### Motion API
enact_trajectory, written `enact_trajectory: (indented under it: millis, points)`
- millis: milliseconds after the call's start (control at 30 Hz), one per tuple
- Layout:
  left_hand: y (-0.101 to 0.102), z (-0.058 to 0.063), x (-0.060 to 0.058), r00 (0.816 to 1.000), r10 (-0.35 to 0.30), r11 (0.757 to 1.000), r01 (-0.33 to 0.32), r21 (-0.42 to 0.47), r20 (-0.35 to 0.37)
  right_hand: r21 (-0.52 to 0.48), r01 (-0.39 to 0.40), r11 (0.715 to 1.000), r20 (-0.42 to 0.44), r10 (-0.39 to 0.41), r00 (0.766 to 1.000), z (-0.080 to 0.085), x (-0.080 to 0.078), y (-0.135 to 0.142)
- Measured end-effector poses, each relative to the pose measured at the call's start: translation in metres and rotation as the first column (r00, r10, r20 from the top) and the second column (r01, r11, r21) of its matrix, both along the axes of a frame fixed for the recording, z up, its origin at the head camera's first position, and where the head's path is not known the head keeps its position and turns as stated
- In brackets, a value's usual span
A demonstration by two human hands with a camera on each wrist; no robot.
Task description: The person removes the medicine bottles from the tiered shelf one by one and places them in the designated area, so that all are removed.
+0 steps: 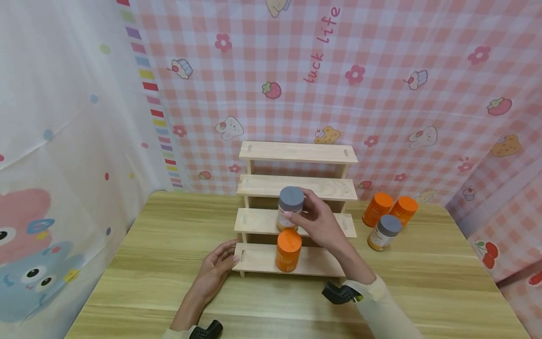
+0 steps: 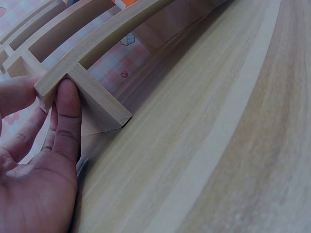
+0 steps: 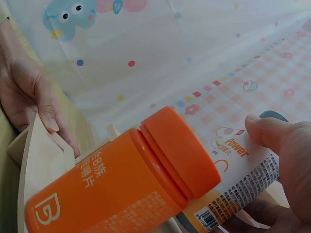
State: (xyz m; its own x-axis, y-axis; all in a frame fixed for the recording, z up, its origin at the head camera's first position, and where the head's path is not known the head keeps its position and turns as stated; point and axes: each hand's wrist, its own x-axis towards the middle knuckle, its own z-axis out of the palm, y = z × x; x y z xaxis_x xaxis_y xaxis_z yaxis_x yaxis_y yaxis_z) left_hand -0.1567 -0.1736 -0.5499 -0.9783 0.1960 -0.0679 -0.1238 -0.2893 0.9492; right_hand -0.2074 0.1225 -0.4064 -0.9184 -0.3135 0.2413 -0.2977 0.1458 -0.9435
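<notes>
A pale wooden four-step display shelf (image 1: 296, 151) stands on the table. My right hand (image 1: 323, 223) grips a grey-lidded bottle (image 1: 291, 200) over the second step from the bottom. In the right wrist view, the thumb presses on this bottle's white and orange label (image 3: 238, 160). An orange bottle (image 1: 289, 252) stands upright on the lowest step, in front of the held one. At the left end of that step my left hand (image 1: 213, 270) pinches the board (image 2: 92, 51), thumb on top and fingers beneath, as the left wrist view shows.
Right of the shelf, two orange bottles (image 1: 378, 210) and another grey-lidded bottle (image 1: 384, 233) stand together on the wood-grain table (image 1: 178, 235). A pink checked cloth (image 1: 288, 113) hangs behind the shelf, and a white printed cloth (image 1: 76, 141) hangs at the left.
</notes>
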Motion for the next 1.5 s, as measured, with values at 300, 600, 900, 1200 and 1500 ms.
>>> enact_trajectory:
  millis: [300, 600, 900, 1200, 1500]
  points:
    - [-0.001, -0.003, -0.001, 1.000, -0.009, 1.000, 0.009, -0.012, -0.011, -0.020, 0.007, 1.000, -0.017, -0.007, 1.000, 0.002, 0.007, 0.013]
    - [-0.002, -0.004, -0.002, 1.000, -0.012, 1.000, 0.012, -0.005, -0.005, 0.010, 0.053, 0.999, -0.019, -0.052, 0.998, 0.001, 0.015, 0.027]
    - [0.000, -0.004, -0.001, 1.000, 0.001, 1.000, -0.001, -0.014, -0.015, -0.010, 0.079, 0.997, -0.019, -0.080, 0.997, 0.001, 0.023, 0.043]
    - [0.000, -0.004, -0.004, 1.000, -0.009, 1.000, 0.009, -0.020, -0.012, -0.042, 0.116, 0.992, -0.072, -0.119, 0.990, -0.002, 0.029, 0.059]
    - [-0.001, -0.003, -0.002, 1.000, -0.004, 1.000, 0.004, -0.004, -0.021, -0.044, 0.161, 0.986, -0.097, -0.165, 0.982, -0.002, 0.034, 0.075]
